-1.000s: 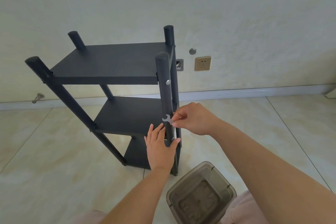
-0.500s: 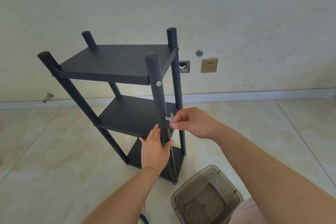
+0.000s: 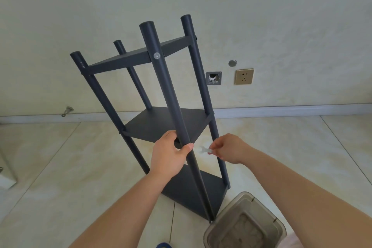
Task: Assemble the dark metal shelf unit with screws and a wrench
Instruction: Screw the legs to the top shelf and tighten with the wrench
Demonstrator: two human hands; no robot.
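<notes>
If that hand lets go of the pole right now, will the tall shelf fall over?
Probably it wobbles. The shelf unit is tall, narrow and leaning, so it looks tippy. The left hand grips its front post, steadying it. It seems stiff, not floppy.

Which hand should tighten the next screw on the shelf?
Right hand: it already pinches the wrench beside the front post. The left hand grips that post, steadying the shelf.

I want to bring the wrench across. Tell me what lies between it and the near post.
Only a short open gap in the head view: pale floor tile shows between the wrench and the near post, beside the left hand's thumb.
</notes>
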